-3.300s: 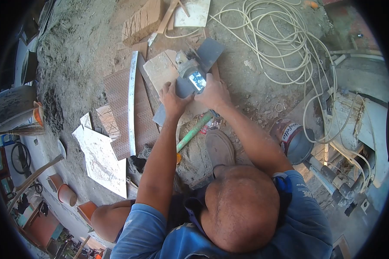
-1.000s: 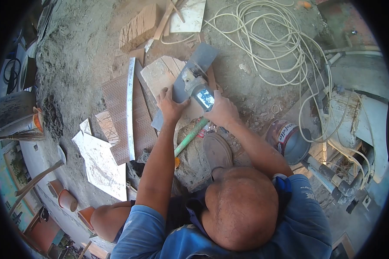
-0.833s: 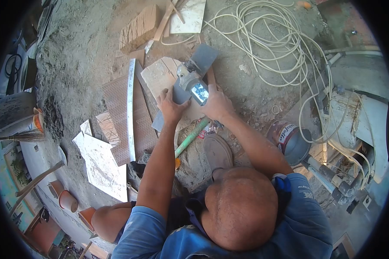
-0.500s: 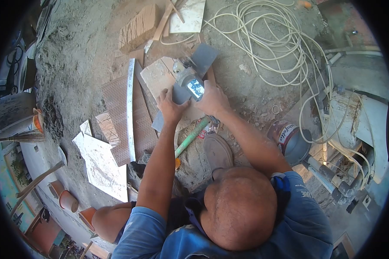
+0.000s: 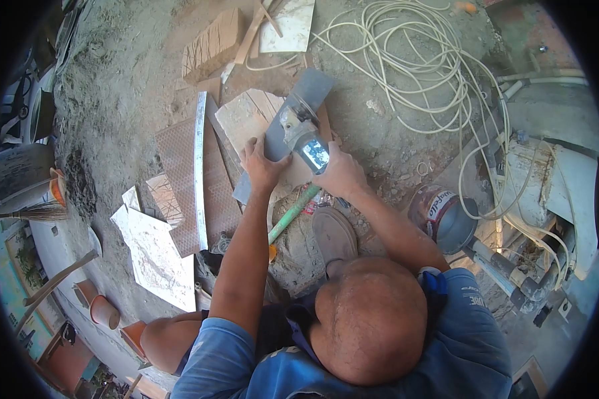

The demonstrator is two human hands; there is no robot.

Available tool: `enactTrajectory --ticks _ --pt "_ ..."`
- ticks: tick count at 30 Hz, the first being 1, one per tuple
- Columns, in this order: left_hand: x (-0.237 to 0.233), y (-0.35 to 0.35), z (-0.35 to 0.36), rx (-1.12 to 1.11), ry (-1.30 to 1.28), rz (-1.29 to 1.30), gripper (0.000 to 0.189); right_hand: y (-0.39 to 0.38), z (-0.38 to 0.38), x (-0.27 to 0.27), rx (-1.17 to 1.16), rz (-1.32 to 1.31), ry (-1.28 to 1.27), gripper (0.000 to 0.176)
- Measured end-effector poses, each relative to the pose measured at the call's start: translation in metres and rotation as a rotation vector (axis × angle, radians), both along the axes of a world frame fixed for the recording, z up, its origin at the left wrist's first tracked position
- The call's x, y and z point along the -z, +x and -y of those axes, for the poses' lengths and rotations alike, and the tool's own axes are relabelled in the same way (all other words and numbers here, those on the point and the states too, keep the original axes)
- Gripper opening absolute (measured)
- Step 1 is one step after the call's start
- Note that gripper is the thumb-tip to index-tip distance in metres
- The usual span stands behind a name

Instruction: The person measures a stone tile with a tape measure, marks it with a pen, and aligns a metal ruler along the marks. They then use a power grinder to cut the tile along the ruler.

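Note:
My right hand [image 5: 343,174] is wrapped around the body of an angle grinder [image 5: 311,151]. The grinder's head and disc lie over a long dark grey tile strip [image 5: 311,88]. My left hand [image 5: 264,165] grips this strip near its lower end, fingers on the left edge and thumb on the right. Beneath the strip lies a pale, dusty slab [image 5: 239,118] with straight cut lines. A green tube-like piece [image 5: 294,214] lies just below the hands, beside a shoe [image 5: 334,233].
A metal straightedge [image 5: 201,173] lies on brown patterned tiles [image 5: 180,149] at left, near white broken tile [image 5: 156,256]. A coiled pale hose or cable [image 5: 419,63] spreads at upper right. A labelled can [image 5: 446,216] stands by the right arm. A scored block [image 5: 213,43] lies at the top.
My right hand and the grinder have shifted down and to the right along the strip, exposing more of its upper part. My left hand stays in place on the strip.

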State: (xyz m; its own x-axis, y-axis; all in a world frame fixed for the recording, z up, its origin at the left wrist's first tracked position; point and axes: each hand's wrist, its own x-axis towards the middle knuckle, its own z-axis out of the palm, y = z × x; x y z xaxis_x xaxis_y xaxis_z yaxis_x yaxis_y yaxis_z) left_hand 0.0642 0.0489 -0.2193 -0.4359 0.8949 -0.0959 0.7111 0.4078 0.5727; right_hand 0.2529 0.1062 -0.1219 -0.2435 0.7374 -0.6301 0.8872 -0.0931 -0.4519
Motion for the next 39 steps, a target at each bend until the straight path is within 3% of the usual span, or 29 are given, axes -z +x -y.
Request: enactTrajectory --ticks 15,39 --pt "0.0 0.001 -0.001 -0.018 -0.002 -0.026 0.086 -0.035 -0.032 0.017 0.002 -0.023 0.044 0.056" --pt "0.0 0.001 0.0 -0.003 0.01 -0.029 0.086 -0.003 -0.007 -0.007 -0.009 0.027 -0.036 0.06"
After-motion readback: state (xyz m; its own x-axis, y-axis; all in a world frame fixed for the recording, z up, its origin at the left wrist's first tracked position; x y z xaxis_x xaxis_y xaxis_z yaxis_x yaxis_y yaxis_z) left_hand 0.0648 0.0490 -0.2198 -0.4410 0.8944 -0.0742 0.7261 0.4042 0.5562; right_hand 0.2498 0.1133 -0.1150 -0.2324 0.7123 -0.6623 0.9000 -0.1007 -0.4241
